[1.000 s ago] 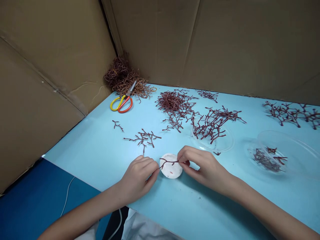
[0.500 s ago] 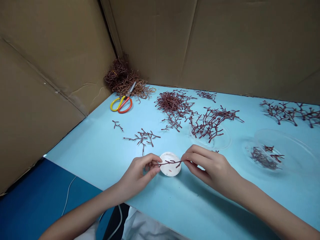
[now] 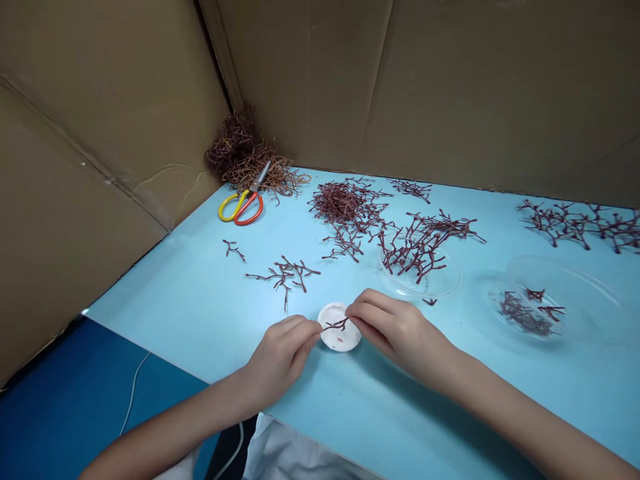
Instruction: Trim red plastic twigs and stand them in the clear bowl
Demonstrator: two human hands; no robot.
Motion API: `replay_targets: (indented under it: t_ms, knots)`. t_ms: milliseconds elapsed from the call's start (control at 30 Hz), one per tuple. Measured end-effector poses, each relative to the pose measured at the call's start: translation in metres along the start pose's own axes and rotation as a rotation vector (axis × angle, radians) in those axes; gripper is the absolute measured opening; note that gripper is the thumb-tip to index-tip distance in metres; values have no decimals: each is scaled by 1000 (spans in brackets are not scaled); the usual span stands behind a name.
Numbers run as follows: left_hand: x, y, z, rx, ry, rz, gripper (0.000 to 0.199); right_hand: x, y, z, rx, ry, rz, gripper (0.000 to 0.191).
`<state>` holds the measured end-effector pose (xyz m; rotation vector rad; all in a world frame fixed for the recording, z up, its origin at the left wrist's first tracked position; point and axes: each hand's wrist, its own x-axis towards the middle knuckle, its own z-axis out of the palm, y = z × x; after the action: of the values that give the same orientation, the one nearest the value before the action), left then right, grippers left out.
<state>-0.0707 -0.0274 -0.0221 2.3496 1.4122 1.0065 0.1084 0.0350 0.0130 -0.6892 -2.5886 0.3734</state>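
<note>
Between my two hands a thin, dark reddish-brown branched twig (image 3: 336, 325) is stretched level above a small round white dish (image 3: 340, 342). My left hand (image 3: 287, 350) pinches the twig's left end between thumb and fingers. At the other end, my right hand (image 3: 395, 327) grips it with the fingertips pressed together. A few small brown specks lie in the dish. Just beyond my hands are a loose group of branched twigs (image 3: 286, 272) and a clear plastic bowl (image 3: 453, 283) with twigs standing up out of it.
Scissors (image 3: 249, 197) with yellow and red handles lie by a tangled brown heap (image 3: 245, 157) in the corner. A dense twig pile (image 3: 343, 202) sits mid-table. Another clear container (image 3: 493, 307) holds small bits, and more twigs (image 3: 575, 223) lie at the far right. Cardboard walls (image 3: 450, 93) enclose the table.
My right hand has moved left, closer to my left hand. The twig shows a shorter span between my fingers, and my left fingers have closed more tightly around its end.
</note>
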Motion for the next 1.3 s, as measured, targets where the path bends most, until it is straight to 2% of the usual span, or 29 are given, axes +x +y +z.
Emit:
replay_targets:
  t_ms: [133, 300, 567, 733, 833, 967, 1067, 1200, 1300]
  knots:
    - [-4, -3, 8, 179, 94, 161, 22, -2, 2, 4, -46, -13, -36, 29]
    - [-4, -3, 11, 297, 123, 281, 20, -4, 3, 8, -87, -25, -61, 29]
    - [-3, 0, 10, 307, 125, 285, 19, -4, 3, 10, -66, -10, -75, 29]
    - [-3, 1, 7, 243, 144, 259, 16, -4, 3, 7, -39, 57, -66, 27]
    - [-2, 2, 3, 82, 145, 180, 15, -4, 2, -2, 23, 147, -74, 19]
    - [0, 3, -2, -129, 162, -27, 12, -4, 2, -14, 78, 214, -57, 12]
    - [0, 4, -4, -175, 150, -144, 9, -4, 4, -17, 56, 210, -35, 12]
    - [1, 4, -4, -192, 94, -218, 13, -3, 5, -13, 42, 166, -27, 14]
    - [3, 2, -5, -290, 6, -315, 12, -4, 5, -12, 57, 170, -35, 15]
